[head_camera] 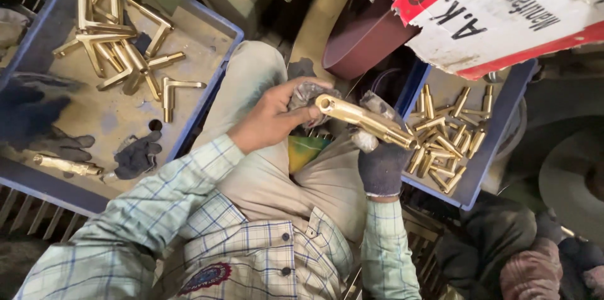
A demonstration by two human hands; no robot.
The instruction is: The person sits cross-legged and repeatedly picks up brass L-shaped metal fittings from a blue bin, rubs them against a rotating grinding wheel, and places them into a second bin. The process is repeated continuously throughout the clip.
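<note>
The left hand (274, 117), bare, is curled around a grey rag (306, 97) and pinches it against the open round end of a long brass fitting (365, 120), which lies slanted across the middle of the view above the person's lap. The right hand (380, 161), in a dark grey glove with pale, worn fingertips, is closed around the same fitting from below, near its lower right end. Both sleeves are pale green check, and the legs under the hands wear beige trousers (264, 180). A patch of green and yellow cloth (306, 149) shows just below the left hand. To the right, touching the fitting's far tip, a blue tray (497, 149) holds a heap of short brass pieces (447, 142). To the left, a larger blue tray (217, 79) holds L-shaped brass parts (119, 48), a single brass piece (66, 164) near its front edge and a dark glove (137, 155). Above the hands sits a dark red curved cover (365, 42). Over the right tray, at the top right, lies a torn white cardboard sheet (503, 10) with a red band and black printed lettering.
</note>
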